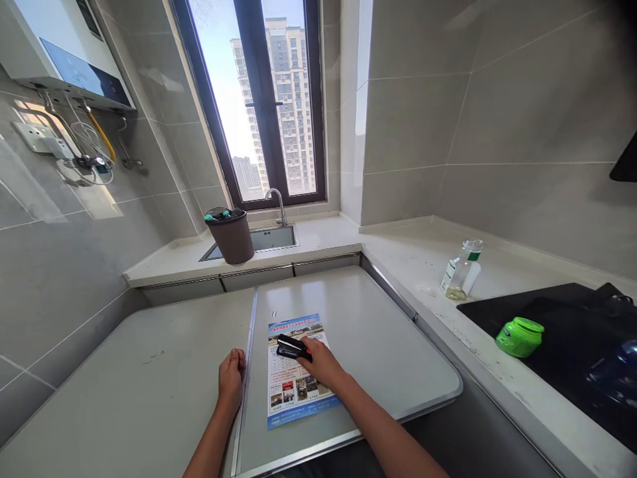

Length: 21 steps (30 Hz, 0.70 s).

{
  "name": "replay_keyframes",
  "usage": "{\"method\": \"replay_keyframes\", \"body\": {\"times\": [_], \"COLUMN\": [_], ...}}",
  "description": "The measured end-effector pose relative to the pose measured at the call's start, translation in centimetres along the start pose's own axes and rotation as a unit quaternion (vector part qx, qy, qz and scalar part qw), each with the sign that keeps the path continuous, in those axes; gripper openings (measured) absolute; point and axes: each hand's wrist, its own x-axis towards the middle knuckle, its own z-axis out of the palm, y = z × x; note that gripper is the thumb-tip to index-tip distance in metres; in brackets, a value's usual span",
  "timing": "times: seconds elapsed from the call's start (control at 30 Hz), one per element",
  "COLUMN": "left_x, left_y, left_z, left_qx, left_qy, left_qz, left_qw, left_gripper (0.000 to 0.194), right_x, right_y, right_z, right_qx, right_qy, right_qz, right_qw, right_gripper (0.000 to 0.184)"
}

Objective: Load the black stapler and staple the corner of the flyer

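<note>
A black stapler (287, 346) is in my right hand (321, 364), its front end pointing left over a printed flyer (279, 398). The flyer, with blue borders, red text and small photos, lies flat on the white folding table (388, 345). My right fingers wrap round the back of the stapler. Left of the flyer, my left hand (231, 380) rests in a loose fist by the table's centre seam, with nothing visible in it. Just beyond the flyer's top edge are two small thin dark marks (274, 314) on the tabletop.
A brown bin (231, 236) stands by the sink (273, 238) and faucet (281, 206) under the window. On the right counter (403, 255) are a glass jar (462, 271), a green container (520, 336) and a black cooktop (562, 312). A water heater (64, 53) hangs upper left.
</note>
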Motion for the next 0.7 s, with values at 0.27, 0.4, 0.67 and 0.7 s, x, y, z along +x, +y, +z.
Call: {"method": "replay_keyframes", "body": {"times": [0.27, 0.4, 0.67, 0.7], "left_x": [-3.7, -5.2, -5.7, -5.7], "left_y": [0.7, -0.5, -1.1, -1.0], "left_z": [5.0, 7.8, 7.8, 7.8], "left_qx": [0.278, 0.394, 0.445, 0.446], "left_qy": [-0.262, -0.343, -0.28, -0.273], "left_qz": [0.168, 0.186, 0.23, 0.232], "left_qw": [0.909, 0.832, 0.819, 0.82], "left_gripper": [0.038, 0.051, 0.044, 0.044], "right_x": [-4.8, -3.8, -2.8, -2.8], "right_y": [2.9, 2.9, 4.3, 4.4], "right_z": [-6.4, -7.2, -7.4, -7.2], "right_qx": [0.008, 0.031, 0.064, 0.062], "right_qy": [-0.01, -0.01, 0.004, 0.012], "right_qz": [-0.004, -0.026, -0.068, -0.072], "right_qw": [1.0, 0.999, 0.996, 0.995], "right_gripper": [0.035, 0.039, 0.052, 0.054]}}
